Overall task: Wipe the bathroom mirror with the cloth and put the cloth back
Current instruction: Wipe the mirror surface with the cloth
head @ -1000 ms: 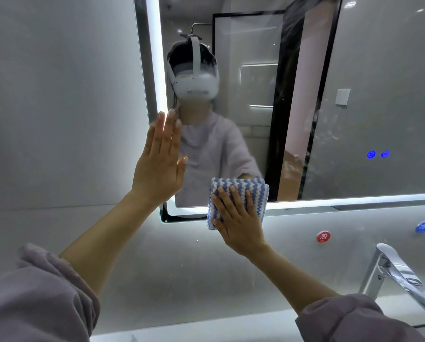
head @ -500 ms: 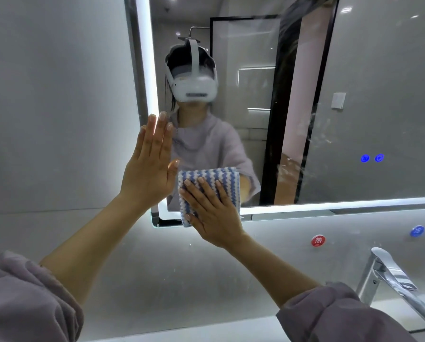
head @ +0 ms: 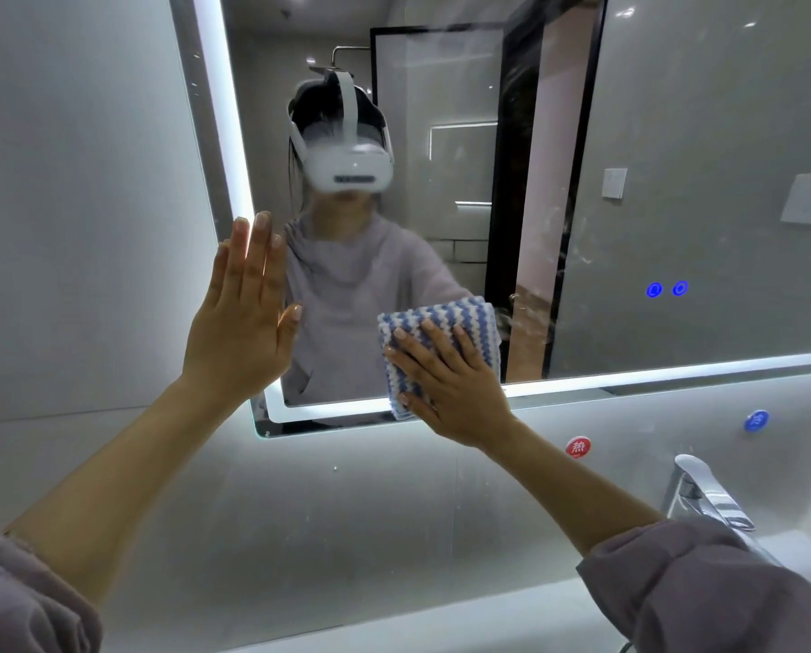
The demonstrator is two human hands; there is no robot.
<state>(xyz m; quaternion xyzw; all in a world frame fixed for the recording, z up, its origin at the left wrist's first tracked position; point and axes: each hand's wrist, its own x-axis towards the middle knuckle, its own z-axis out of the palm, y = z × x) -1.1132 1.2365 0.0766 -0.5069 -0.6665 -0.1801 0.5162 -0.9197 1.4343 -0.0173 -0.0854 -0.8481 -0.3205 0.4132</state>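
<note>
Mirror (head: 705,134): cloth (head: 446,318) under right hand (head: 455,388), farther right now (left hand (head: 238,322) flat)

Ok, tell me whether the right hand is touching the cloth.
Touching. The head view shows the right hand laid flat and spread on the striped cloth, pressing it against the mirror.

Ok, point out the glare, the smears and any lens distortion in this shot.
Head view: the light strip glares white along the mirror's left and bottom edges, bleaching the left hand's fingertips. Head view: hazy smears streak the glass right of the cloth. Head view: the wide lens makes the mirror's edges lean and bow slightly.
</note>
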